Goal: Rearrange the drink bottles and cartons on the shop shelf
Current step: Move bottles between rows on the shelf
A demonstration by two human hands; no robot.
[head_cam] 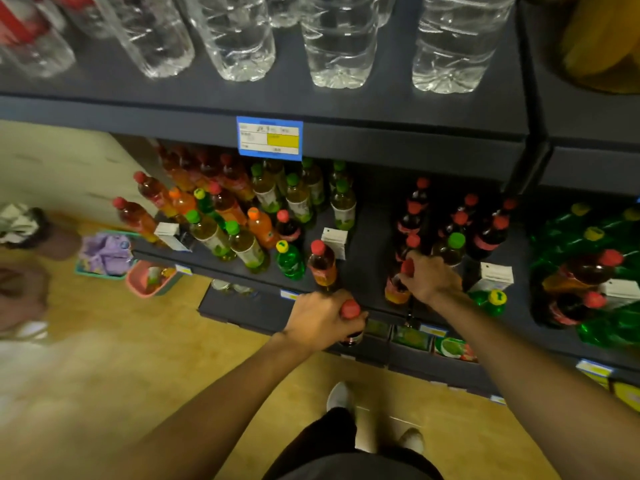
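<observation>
My left hand (320, 318) grips the neck of a dark red-capped bottle (350, 309), held just in front of the shelf's front edge (242, 277). My right hand (429, 277) is closed around the top of another red-capped bottle with an orange label (396, 291) standing on the shelf. Between the hands stands an amber red-capped bottle (322, 263). Green-capped pale bottles (298, 199), orange-capped bottles (259, 225), dark cola bottles (488, 233) and white cartons (335, 240) fill the same shelf.
Clear water bottles (339, 46) line the upper shelf, with a blue price tag (269, 137) on its edge. Green bottles (588, 233) crowd the right bay. A lower shelf holds green boxes (410, 337). Baskets (149, 277) sit on the wooden floor; another person (24, 237) is at the left.
</observation>
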